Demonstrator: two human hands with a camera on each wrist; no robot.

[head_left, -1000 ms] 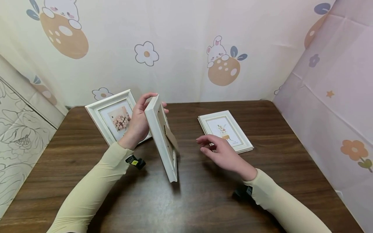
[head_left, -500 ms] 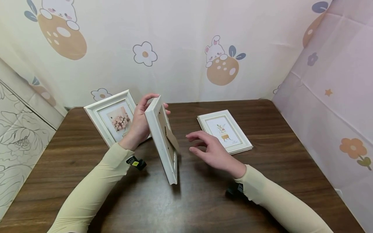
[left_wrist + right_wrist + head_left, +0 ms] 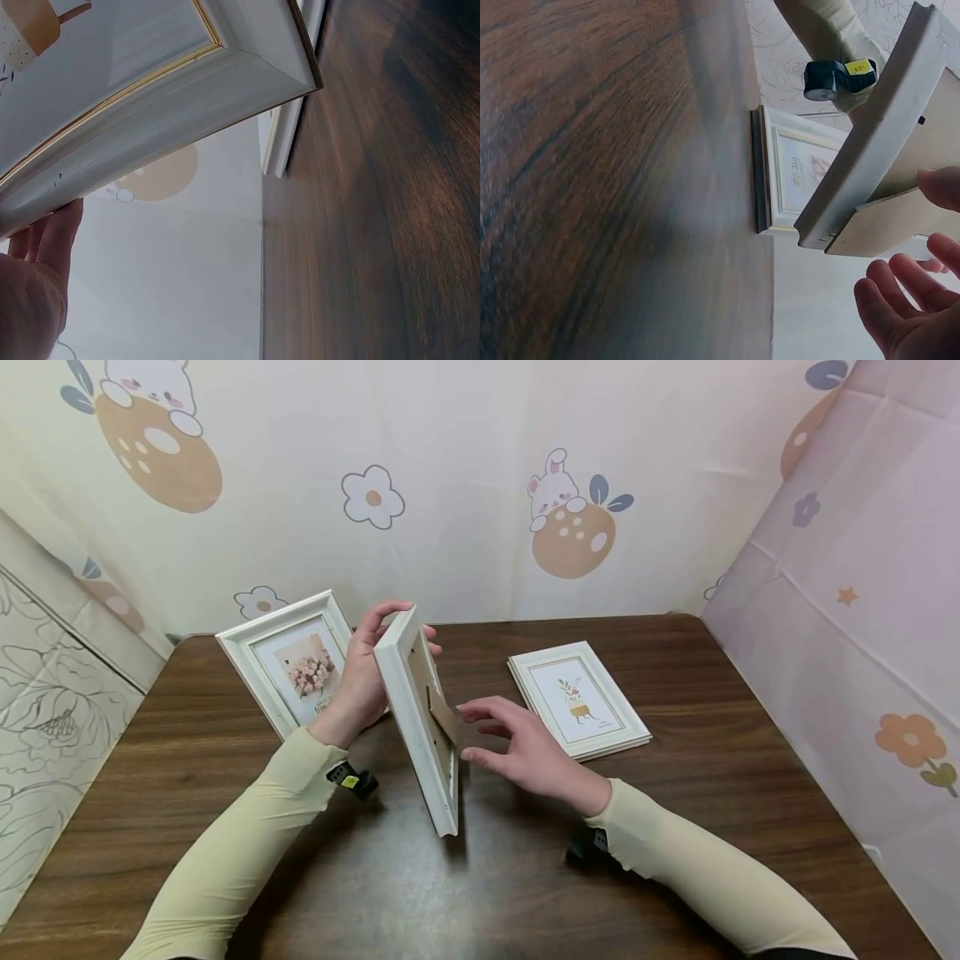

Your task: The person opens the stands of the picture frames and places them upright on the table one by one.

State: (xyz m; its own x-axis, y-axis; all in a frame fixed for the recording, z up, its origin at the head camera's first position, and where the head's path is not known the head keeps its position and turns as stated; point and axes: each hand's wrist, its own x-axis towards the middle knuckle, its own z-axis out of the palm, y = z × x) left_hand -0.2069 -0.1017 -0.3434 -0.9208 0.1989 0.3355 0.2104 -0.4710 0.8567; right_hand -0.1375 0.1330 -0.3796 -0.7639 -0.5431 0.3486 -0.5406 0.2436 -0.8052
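Observation:
My left hand [image 3: 363,672] grips the upper edge of a white picture frame [image 3: 396,702], holding it upright and slightly tilted over the table. The frame's brown back faces right, with its easel stand [image 3: 444,717] swung partly outward. Close beside this stand is my right hand [image 3: 525,752], fingers parted and loosely bent. In the right wrist view the thumb [image 3: 941,187] overlaps the stand, while the other fingers [image 3: 877,300] lie below its edge. The left wrist view shows the frame's front moulding [image 3: 150,120] with a gold inner line, fingers against its edge.
Another white frame [image 3: 243,647] with a flower picture stands leaning behind my left hand. At the right, stacked white frames [image 3: 540,664] lie flat, the top one showing a potted plant. A patterned curtain [image 3: 465,527] hangs behind the dark wooden table [image 3: 510,877].
My right hand has moved left, from beside the stacked frames to the held frame's easel stand. The left hand and its picture frame have stayed nearly still.

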